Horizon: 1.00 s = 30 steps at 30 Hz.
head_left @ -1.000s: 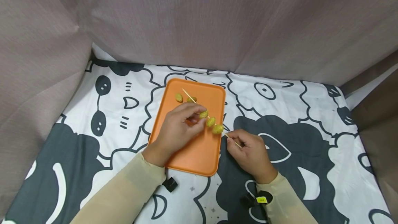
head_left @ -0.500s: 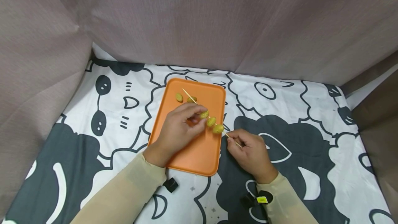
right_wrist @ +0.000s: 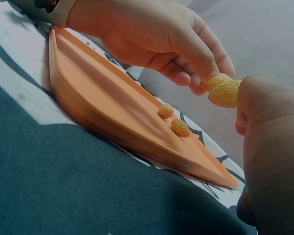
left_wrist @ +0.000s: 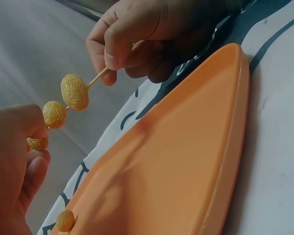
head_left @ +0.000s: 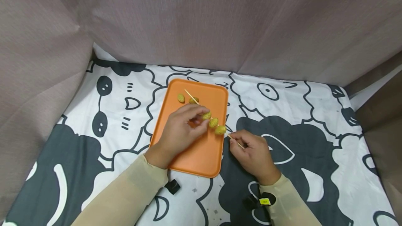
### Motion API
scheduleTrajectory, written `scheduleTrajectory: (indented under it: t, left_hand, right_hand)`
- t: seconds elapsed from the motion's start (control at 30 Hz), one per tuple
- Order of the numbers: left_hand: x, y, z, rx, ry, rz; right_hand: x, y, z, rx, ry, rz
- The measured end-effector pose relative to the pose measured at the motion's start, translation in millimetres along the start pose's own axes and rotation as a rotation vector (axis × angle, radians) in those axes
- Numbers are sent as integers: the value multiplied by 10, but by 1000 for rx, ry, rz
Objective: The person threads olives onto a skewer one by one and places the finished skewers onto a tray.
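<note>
- Evidently your left hand is narrowed to a pinch, thumb and index finger gripping the top piece of three on a thin wooden stick.
- Your right hand pinches the lower end of that same stick between thumb and fingers, just beyond the right edge of the orange tray.
- Between your hands, also on the stick, you have the middle piece and the lowest piece; all three are oval, yellow-green and wrinkled.
- The stick slants above the tray, its free tip past your left hand towards the far left, its other end in your right fingers.
- Near the far end of the tray you have two loose pieces: the left loose piece and, just beside it, the right loose piece, which the stick partly crosses in the head view.
- Under the tray you see a white and dark grey cloth with cartoon animal outlines; grey-brown fabric rises behind it.
- You wear beige sleeves, and a black device with a yellow label sits at your right cuff.
</note>
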<state>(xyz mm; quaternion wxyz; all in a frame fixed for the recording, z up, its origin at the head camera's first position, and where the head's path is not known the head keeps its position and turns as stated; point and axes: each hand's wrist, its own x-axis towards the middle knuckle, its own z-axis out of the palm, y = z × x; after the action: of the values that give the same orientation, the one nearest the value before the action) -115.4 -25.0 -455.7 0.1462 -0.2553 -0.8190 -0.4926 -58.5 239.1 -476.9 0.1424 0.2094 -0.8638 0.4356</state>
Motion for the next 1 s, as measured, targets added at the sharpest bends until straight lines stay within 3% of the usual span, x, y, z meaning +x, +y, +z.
scheduleTrajectory:
  t: [0.57, 0.87, 1.0]
  left_hand:
    - [15, -12, -30, -5, 1, -9]
    - [151, 4, -330, 103, 6, -53]
    - [280, 35, -466, 242, -61, -75]
  right_hand:
    - [11, -18, -4, -50, 35, 10]
    - [16, 3, 4, -71, 90, 40]
    - [19, 3, -9, -81, 101, 63]
